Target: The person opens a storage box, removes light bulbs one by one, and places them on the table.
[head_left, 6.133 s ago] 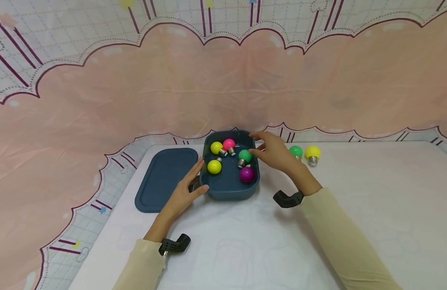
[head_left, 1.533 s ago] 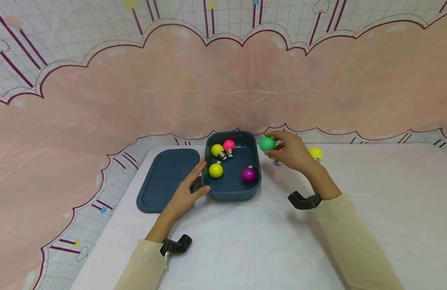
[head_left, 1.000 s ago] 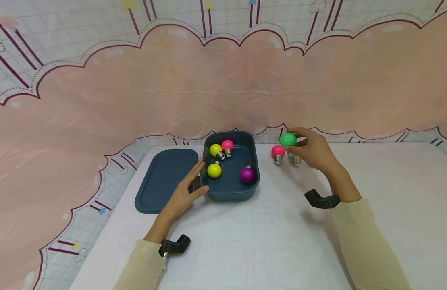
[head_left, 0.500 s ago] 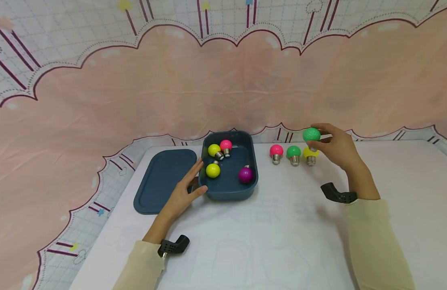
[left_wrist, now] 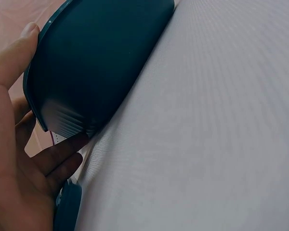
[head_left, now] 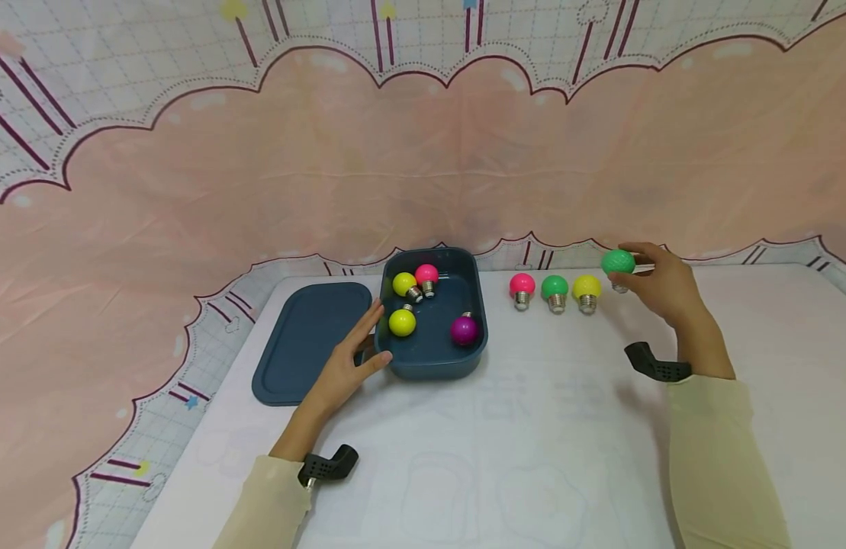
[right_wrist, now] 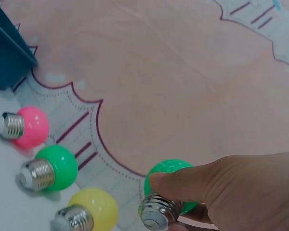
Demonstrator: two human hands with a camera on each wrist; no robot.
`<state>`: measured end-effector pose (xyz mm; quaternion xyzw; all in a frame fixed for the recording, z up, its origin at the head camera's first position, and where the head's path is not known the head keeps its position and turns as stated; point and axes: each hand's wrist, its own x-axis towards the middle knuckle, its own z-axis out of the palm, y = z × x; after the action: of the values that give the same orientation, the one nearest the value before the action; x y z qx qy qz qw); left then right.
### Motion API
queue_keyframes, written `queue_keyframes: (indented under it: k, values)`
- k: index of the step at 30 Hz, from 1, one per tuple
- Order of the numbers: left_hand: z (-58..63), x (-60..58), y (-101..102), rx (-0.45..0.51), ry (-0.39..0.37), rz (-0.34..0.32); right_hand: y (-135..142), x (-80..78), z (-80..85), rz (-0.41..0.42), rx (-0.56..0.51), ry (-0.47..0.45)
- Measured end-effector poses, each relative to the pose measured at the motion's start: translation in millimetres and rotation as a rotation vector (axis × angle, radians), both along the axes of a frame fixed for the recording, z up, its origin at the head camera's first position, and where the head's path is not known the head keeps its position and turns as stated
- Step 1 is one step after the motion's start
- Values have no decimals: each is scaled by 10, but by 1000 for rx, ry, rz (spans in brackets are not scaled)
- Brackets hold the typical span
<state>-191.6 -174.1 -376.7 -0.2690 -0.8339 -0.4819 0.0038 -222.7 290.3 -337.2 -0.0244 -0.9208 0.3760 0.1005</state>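
The dimpled green globe bulb with a silver metal screw base [head_left: 618, 261] has moved from over the smooth yellow globe bulb [head_left: 587, 286] to its right, near the far edge of the white table [head_left: 532, 427]. The right hand [head_left: 664, 287] pinches it from the right, base toward the near edge. The left hand [head_left: 345, 362], well apart, thumb spread from fingers, touches the dark blue rectangular plastic box [head_left: 432, 369].
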Motion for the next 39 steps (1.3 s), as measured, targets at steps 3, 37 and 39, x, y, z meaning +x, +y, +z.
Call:
queue_keyframes:
  k: [3, 37, 39]
  values:
    - [5, 2, 1, 0, 2, -1, 53, -17, -74, -20, 4, -33]
    - [5, 6, 8, -1, 2, 1, 170, -132, -502, -64, 22, -201]
    - [2, 4, 5, 0, 2, 2, 167, -133, -503, -67, 27, -195]
